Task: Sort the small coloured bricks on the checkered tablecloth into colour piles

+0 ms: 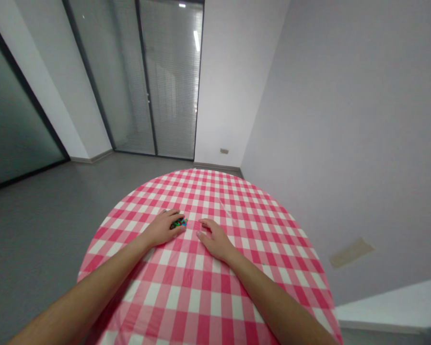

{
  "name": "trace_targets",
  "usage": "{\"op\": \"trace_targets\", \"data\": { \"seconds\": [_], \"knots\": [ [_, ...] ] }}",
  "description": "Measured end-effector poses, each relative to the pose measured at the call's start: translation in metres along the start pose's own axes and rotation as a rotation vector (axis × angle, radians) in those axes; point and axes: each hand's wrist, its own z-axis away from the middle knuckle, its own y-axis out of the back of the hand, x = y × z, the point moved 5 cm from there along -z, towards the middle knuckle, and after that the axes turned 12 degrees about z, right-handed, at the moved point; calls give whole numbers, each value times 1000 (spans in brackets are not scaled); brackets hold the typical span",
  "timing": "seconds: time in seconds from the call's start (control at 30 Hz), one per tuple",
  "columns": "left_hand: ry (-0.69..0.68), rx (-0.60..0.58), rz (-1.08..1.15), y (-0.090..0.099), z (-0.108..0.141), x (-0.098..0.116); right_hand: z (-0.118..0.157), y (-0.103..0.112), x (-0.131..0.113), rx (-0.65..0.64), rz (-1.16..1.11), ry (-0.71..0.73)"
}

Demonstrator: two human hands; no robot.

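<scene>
A small cluster of colourful pieces (180,223), green, blue and red, shows between the thumb and fingers of my left hand (167,226). That hand is curled round the cluster, low over the table, and partly hides it. The pieces are too small for me to make out their kind. Just to the right, my right hand (214,239) rests near the tabletop with its fingers loosely bent and the thumb apart. Nothing shows in it. A short gap of tablecloth separates the two hands.
A round table with a pink-and-white checked cloth (201,282) lies under both hands. Beyond it stand a glass partition (172,91) with blinds and a white wall (233,86) with a socket (224,151). Another wall (344,143) rises close on the right.
</scene>
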Motion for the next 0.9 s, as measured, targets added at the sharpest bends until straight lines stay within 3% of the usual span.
{"op": "trace_targets", "data": {
  "seconds": [0.2, 0.47, 0.67, 0.8, 0.9],
  "knots": [
    [80, 111, 430, 0, -1, 0, -8, -24, -20, -120, 300, 132],
    [123, 204, 695, 7, 17, -5, -64, -50, -32, -32, 350, 197],
    [76, 95, 627, 16, 49, 3, -111, -63, -27, 50, 126, 73],
    [7, 69, 269, 30, 65, 4, -129, -83, -35, 1, -277, -17],
    [30, 37, 53, 33, 70, -7, -131, -98, -47, -68, -433, -56]
  ]
}}
